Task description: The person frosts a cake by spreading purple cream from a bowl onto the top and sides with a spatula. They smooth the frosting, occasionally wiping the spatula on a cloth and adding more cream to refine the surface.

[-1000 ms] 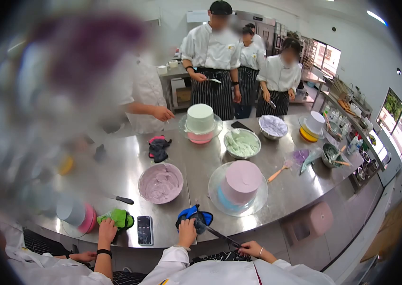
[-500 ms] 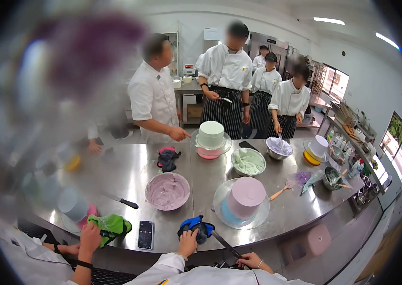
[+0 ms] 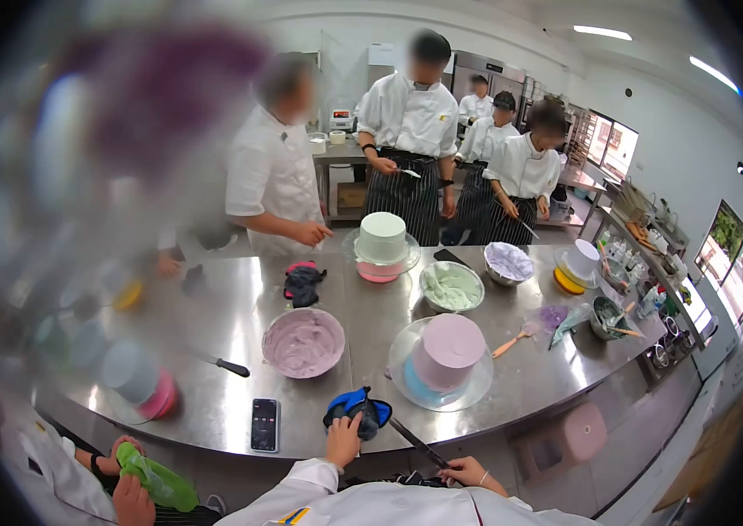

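My left hand (image 3: 342, 440) rests on a blue and dark grey cloth (image 3: 360, 412) at the table's near edge, its fingers bent over the fabric. My right hand (image 3: 468, 472) grips the handle end of a long dark spatula (image 3: 417, 441), whose blade points up and left toward the cloth. Beyond them a smooth pink cake (image 3: 451, 351) stands on a clear turntable plate (image 3: 403, 379) with a blue base. A bowl of pink cream (image 3: 304, 343) sits left of the cake, and a phone (image 3: 264, 424) lies left of the cloth.
A co-worker at the lower left holds a green cloth (image 3: 154, 478). Several people in white stand across the steel table (image 3: 214, 320). Green cake (image 3: 383, 238), green cream bowl (image 3: 452, 287), purple cream bowl (image 3: 509, 262), an orange-handled spatula (image 3: 512, 343) and a black-handled knife (image 3: 231, 367) are on it.
The co-worker's green cloth has moved off the table toward the lower left. The person across by the green cake has drawn a hand back. The whole view has shifted slightly.
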The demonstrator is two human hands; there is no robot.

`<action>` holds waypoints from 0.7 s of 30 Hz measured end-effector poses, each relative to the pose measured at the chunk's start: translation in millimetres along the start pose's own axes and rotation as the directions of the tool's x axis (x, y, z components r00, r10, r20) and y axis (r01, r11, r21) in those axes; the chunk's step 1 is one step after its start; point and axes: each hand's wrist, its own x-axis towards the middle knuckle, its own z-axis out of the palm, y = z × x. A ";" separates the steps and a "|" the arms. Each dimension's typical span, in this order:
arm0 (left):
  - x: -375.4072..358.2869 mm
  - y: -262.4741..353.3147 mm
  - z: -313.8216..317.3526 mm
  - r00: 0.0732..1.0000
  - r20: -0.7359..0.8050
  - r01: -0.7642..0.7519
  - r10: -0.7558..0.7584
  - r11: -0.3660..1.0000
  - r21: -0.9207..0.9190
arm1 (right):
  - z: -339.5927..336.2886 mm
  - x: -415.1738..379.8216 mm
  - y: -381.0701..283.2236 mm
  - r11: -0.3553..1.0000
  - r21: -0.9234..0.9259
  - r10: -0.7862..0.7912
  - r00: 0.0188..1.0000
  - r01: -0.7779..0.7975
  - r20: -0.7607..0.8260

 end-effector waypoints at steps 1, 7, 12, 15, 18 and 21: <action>0.5 0.8 1.6 1.000 0.015 0.022 -0.022 1.000 0.009 | -1.6 -1.5 -2.5 0.999 -0.038 0.019 1.000 -0.019 0.002; 0.4 6.0 0.4 0.999 0.007 0.044 -0.044 0.999 0.029 | -7.8 -2.3 -8.8 0.984 -0.179 0.019 0.999 -0.011 0.041; -2.2 7.9 2.0 0.999 0.021 0.046 -0.047 0.998 0.052 | -8.3 2.5 -9.5 0.975 -0.219 -0.025 0.998 0.036 0.050; -2.6 8.8 2.3 0.999 0.019 0.044 -0.045 0.998 0.038 | -9.4 2.0 -12.0 0.979 -0.203 0.016 0.998 -0.005 0.053; -4.8 5.9 3.9 0.999 -0.028 0.016 -0.015 0.999 0.035 | -6.2 -0.4 -16.8 0.981 -0.192 -0.005 0.999 0.015 0.051; -4.9 8.0 2.4 0.999 -0.022 0.024 -0.023 0.999 0.030 | -3.4 -2.8 -17.1 0.961 -0.273 -0.025 0.999 0.037 0.047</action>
